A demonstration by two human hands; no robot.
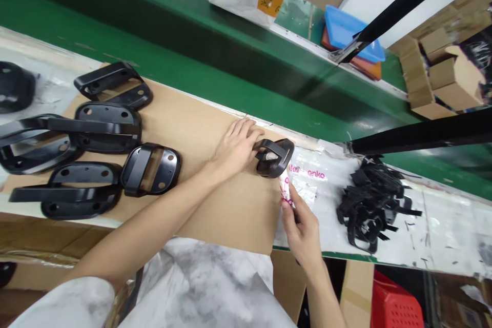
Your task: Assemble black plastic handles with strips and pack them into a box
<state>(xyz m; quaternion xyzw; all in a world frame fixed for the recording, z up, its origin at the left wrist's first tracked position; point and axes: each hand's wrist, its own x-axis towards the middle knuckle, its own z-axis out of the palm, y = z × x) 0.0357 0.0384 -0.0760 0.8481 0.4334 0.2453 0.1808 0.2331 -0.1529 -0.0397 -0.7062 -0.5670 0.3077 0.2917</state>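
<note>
Left hand (239,144), centre: fingers closed on black part (285,152) | Right hand (303,230), lower right of centre: grips pink-marked tool (285,187), upper end at black part | Similar parts (105,127): left of frame | Black scraps (369,200): right | Blue tray (348,31): upper right | Red basket (395,303): lower right

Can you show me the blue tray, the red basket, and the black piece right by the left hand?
Blue tray (344,26): head view, on its broad blue surface.
Red basket (402,311): head view, on its holed side.
Black piece (277,164): head view, on its dark body.
</note>
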